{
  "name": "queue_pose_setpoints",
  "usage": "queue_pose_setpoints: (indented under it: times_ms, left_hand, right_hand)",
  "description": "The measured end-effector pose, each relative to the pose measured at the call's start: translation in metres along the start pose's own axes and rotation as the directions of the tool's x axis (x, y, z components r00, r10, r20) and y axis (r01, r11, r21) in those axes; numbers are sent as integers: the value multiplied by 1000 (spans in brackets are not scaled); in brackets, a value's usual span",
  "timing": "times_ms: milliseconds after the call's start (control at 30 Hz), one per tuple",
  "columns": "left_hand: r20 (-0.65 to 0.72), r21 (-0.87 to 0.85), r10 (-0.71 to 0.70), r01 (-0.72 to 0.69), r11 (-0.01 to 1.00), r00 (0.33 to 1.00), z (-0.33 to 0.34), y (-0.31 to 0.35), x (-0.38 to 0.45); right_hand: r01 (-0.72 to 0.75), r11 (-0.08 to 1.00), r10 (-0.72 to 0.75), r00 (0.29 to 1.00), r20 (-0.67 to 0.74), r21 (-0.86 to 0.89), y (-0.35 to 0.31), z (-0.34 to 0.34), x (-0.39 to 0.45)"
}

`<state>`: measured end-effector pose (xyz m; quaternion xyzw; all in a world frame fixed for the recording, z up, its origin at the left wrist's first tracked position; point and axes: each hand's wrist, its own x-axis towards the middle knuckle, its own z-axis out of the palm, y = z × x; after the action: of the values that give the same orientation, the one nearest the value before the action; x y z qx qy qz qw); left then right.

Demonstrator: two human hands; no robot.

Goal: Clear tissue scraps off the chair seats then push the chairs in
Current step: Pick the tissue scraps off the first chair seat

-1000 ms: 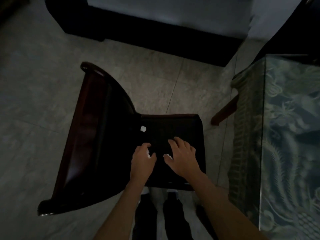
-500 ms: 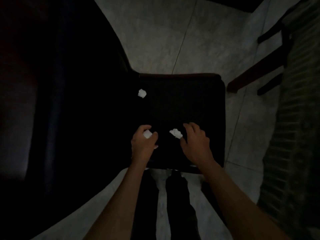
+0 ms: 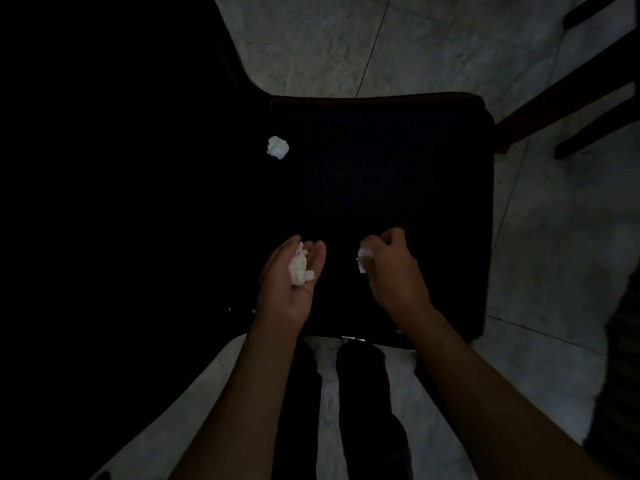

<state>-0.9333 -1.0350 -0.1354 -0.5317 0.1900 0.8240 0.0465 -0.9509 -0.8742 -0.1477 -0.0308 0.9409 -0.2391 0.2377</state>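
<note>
A dark chair seat (image 3: 398, 161) fills the middle of the view, its tall back a black mass at the left. One white tissue ball (image 3: 277, 147) lies on the seat near the back left corner. My left hand (image 3: 289, 285) is turned palm up over the seat's front, cupping crumpled white tissue scraps (image 3: 299, 266). My right hand (image 3: 394, 268) hovers beside it, fingers curled, pinching another white tissue scrap (image 3: 363, 259).
Pale tiled floor (image 3: 311, 39) surrounds the chair. Dark wooden legs (image 3: 568, 95) of other furniture slant across the upper right. A patterned cloth edge (image 3: 620, 368) hangs at the right border. My dark trouser legs stand just in front of the seat.
My right hand has picked its scrap off the seat and lifted it. The left hand has turned palm up with its tissue. The camera has dipped closer to the seat.
</note>
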Motion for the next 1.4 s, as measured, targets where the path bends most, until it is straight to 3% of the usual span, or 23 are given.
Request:
queue_pose_setpoints:
  times_ms: [167, 233, 300, 367, 433, 500, 667, 767, 833, 1000, 1100, 1200, 1400]
  left_hand:
    - [16, -76, -24, 25, 997, 1000, 1, 0, -1]
    - [6, -84, -19, 19, 996, 1000, 2, -3, 0]
    - [2, -82, -15, 15, 997, 1000, 3, -4, 1]
    - [10, -72, -12, 13, 997, 1000, 4, -6, 1]
    - [34, -45, -7, 9, 999, 999, 7, -8, 1]
    - [80, -22, -11, 12, 1000, 997, 10, -10, 0]
    - [112, -24, -21, 23, 999, 994, 13, -11, -2]
    - [106, -35, -32, 36, 999, 994, 15, -7, -2]
    - [61, 14, -18, 17, 1000, 998, 16, -6, 0]
    - [-50, 139, 72, -64, 988, 996, 18, 0, 11]
    - [-79, 106, 79, -70, 992, 994, 22, 14, 19]
    - [-91, 54, 75, -71, 996, 993, 25, 29, 27]
    - [-103, 22, 67, -65, 998, 992, 27, 45, 38]
  right_hand:
    - [-55, 998, 55, 998, -3, 37, 7, 3, 2]
    - [-115, 976, 123, 992, -32, 182, 6, 2, 5]
    - [-167, 883, 205, 978, -41, 440, 1, -1, 7]
    - [-194, 714, 241, 970, 25, 673, -9, -7, 7]
    - [-189, 591, 205, 976, 80, 784, -23, -9, 5]
    - [-157, 564, 148, 985, 87, 811, -38, -7, 3]
    - [-106, 621, 114, 993, 44, 776, -56, 9, 2]
    - [-5, 781, 30, 999, -30, 625, -57, 15, 3]
    - [76, 826, -64, 997, -41, 558, -58, 18, 4]
    - [165, 810, -158, 986, -61, 562, -63, 9, 13]
    - [161, 818, -87, 984, -158, 552, -62, -3, 35]
    - [141, 877, -71, 984, -165, 460, -66, -14, 69]
    - [276, 936, -247, 957, -153, 216, -97, -26, 147]
